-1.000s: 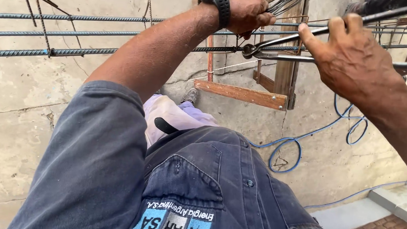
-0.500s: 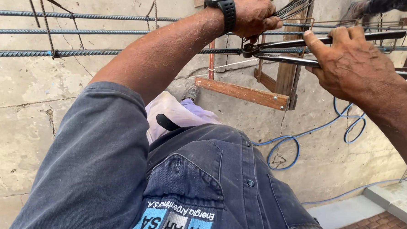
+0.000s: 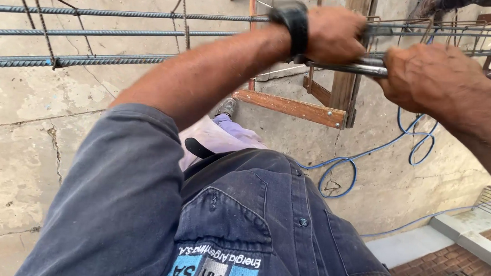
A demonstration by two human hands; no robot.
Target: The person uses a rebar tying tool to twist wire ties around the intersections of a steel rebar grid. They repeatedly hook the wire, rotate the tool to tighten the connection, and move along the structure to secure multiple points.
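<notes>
Both hands (image 3: 338,34) (image 3: 433,74) grip pincers (image 3: 364,65) at rebar (image 3: 95,32); cracked concrete floor (image 3: 24,145) below.

shirt (image 3: 242,220): dark blue-grey, with a light blue and grey patch low on the chest
wristwatch (image 3: 294,25): black
rebar (image 3: 95,33): dull grey, ribbed pattern
pliers (image 3: 364,65): dark grey metal
cable (image 3: 366,154): blue, in loops
wooden frame (image 3: 291,107): reddish brown
concrete floor (image 3: 24,145): pale beige with dark cracks
trousers (image 3: 212,136): pale lilac
brick paving (image 3: 444,268): red-brown
</notes>
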